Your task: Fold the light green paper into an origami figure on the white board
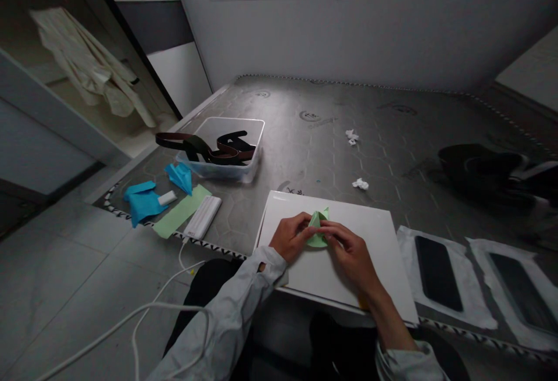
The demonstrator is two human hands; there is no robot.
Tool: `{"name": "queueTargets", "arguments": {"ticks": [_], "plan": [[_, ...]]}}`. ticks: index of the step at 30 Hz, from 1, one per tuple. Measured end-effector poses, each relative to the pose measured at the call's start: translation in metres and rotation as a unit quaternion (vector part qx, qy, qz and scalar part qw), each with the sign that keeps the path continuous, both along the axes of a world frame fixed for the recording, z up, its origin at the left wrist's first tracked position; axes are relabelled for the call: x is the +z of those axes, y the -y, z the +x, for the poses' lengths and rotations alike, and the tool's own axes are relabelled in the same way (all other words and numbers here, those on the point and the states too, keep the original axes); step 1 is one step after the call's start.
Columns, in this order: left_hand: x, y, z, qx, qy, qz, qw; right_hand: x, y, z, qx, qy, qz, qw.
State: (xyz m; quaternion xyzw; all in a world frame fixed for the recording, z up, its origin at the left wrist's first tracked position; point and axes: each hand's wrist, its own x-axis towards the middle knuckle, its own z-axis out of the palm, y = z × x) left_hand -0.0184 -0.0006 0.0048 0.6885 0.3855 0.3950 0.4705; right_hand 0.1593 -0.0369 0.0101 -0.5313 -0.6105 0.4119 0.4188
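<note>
A small folded piece of light green paper (pixel 318 227) rests on a white board (pixel 379 241) at the near edge of a grey mattress. My left hand (pixel 290 237) pinches its left side with curled fingers. My right hand (pixel 351 253) presses and pinches its right and lower edge. Both hands are closed on the paper, which stands partly folded up between the fingertips.
To the left lie a clear plastic bin (pixel 244 163) holding dark belts (pixel 204 147), blue folded paper (pixel 143 202), a green paper strip (pixel 181 211) and a white power strip (pixel 203 217) with its cable. Crumpled white scraps (pixel 360 183) lie beyond the board. Dark items (pixel 438 273) lie at right.
</note>
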Motion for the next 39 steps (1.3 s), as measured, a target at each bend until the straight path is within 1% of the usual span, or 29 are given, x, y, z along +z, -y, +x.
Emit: {"name": "queueTargets", "arguments": {"ticks": [2, 4, 5, 7, 9, 10, 12, 13, 15, 17, 18, 20, 22, 23, 28, 30, 32, 36, 39], "plan": [[-0.003, 0.000, 0.001, 0.011, -0.007, -0.009, 1.000, 0.000, 0.001, 0.000, 0.004, 0.026, 0.020, 0.999], [-0.005, 0.000, 0.001, 0.033, -0.030, -0.004, 0.999, 0.001, 0.002, 0.001, -0.030, 0.021, 0.037, 0.999], [-0.006, 0.000, 0.001, 0.044, -0.037, -0.001, 0.998, 0.001, 0.002, 0.001, -0.064, 0.014, 0.047, 0.997], [-0.007, 0.000, 0.001, 0.057, -0.029, -0.004, 0.998, 0.001, 0.002, 0.004, -0.161, -0.007, 0.066, 0.985], [-0.007, 0.000, 0.000, 0.064, -0.002, -0.015, 0.998, 0.000, 0.001, 0.008, -0.261, -0.032, 0.085, 0.961], [-0.007, -0.001, -0.001, 0.067, 0.009, -0.020, 0.997, -0.001, -0.001, 0.011, -0.300, -0.041, 0.091, 0.949], [-0.007, -0.001, -0.001, 0.069, 0.024, -0.031, 0.997, -0.003, -0.004, 0.017, -0.346, -0.053, 0.087, 0.932], [-0.007, 0.000, -0.001, 0.068, 0.029, -0.037, 0.997, -0.005, -0.005, 0.019, -0.351, -0.064, 0.075, 0.931], [-0.007, 0.000, -0.001, 0.062, 0.037, -0.048, 0.996, -0.006, -0.007, 0.021, -0.325, -0.108, 0.029, 0.939], [-0.007, 0.000, 0.000, 0.062, 0.039, -0.052, 0.996, -0.005, -0.007, 0.020, -0.266, -0.156, -0.023, 0.951], [-0.007, 0.000, 0.000, 0.065, 0.038, -0.053, 0.996, -0.003, -0.007, 0.018, -0.234, -0.160, -0.046, 0.958], [-0.009, -0.001, 0.001, 0.070, 0.035, -0.055, 0.995, 0.001, -0.005, 0.013, -0.190, -0.137, -0.070, 0.970], [-0.011, -0.002, 0.001, 0.070, 0.036, -0.067, 0.995, 0.004, -0.003, 0.010, -0.164, -0.118, -0.069, 0.977], [-0.012, -0.002, 0.001, 0.070, 0.038, -0.075, 0.994, 0.004, -0.002, 0.009, -0.155, -0.125, -0.064, 0.978], [-0.012, -0.003, 0.002, 0.070, 0.066, -0.108, 0.989, -0.001, 0.000, 0.010, -0.094, -0.230, -0.042, 0.968], [-0.012, -0.003, 0.002, 0.066, 0.078, -0.122, 0.987, 0.000, 0.001, 0.011, -0.077, -0.256, -0.031, 0.963], [-0.012, -0.003, 0.002, 0.068, 0.083, -0.126, 0.986, 0.002, 0.002, 0.011, -0.074, -0.273, -0.025, 0.959], [-0.012, -0.003, 0.002, 0.070, 0.083, -0.122, 0.987, 0.005, 0.001, 0.011, -0.092, -0.308, -0.027, 0.946], [-0.012, -0.003, 0.002, 0.064, 0.077, -0.118, 0.988, 0.004, 0.000, 0.012, -0.091, -0.271, -0.041, 0.957]]}}
